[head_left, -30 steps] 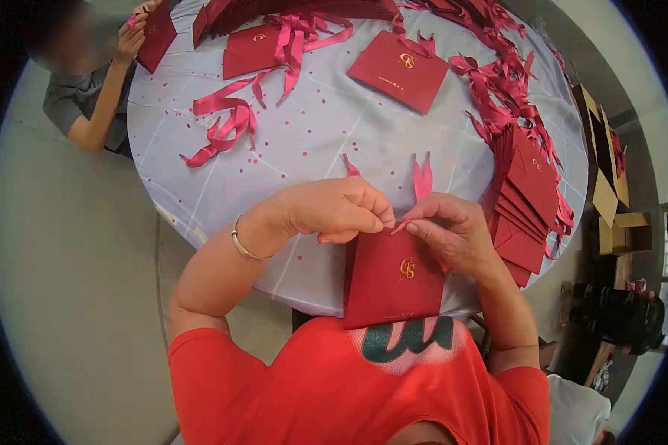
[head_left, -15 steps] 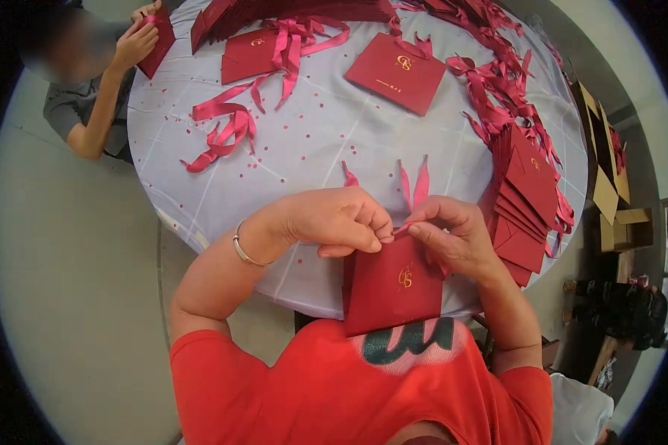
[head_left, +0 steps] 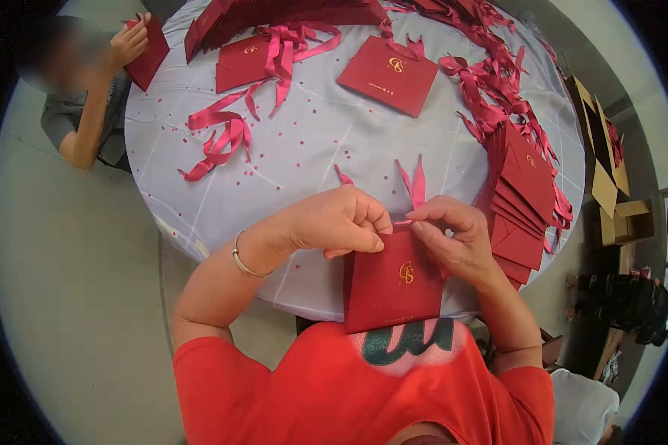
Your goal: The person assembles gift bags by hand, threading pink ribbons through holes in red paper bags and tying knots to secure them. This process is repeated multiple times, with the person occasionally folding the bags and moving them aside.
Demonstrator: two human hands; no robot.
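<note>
A dark red paper gift bag (head_left: 393, 285) with gold lettering leans upright at the table's near edge, against my shirt. At its top rim my left hand (head_left: 345, 221) is closed in a pinch. My right hand (head_left: 456, 241) pinches the same rim from the other side, thumb in front. A short stretch of pink ribbon (head_left: 402, 222) runs between the fingertips of both hands. Ribbon ends (head_left: 413, 184) stick up behind the bag, and another tip (head_left: 343, 175) shows beyond my left knuckles. What lies inside my curled left fingers is mostly hidden.
On the round table (head_left: 274, 170) lie a finished-looking bag (head_left: 388, 74), loose ribbons (head_left: 219, 144), and a fanned bag stack (head_left: 523, 193) at right. More bags (head_left: 274, 18) stand at the back. A co-worker's hand (head_left: 130, 44) holds a bag at left. Cardboard boxes (head_left: 627, 222) stand right.
My fingertips have shifted slightly along the bag's rim, and more of the ribbon strip shows between them. The co-worker's bag has moved a little left and down.
</note>
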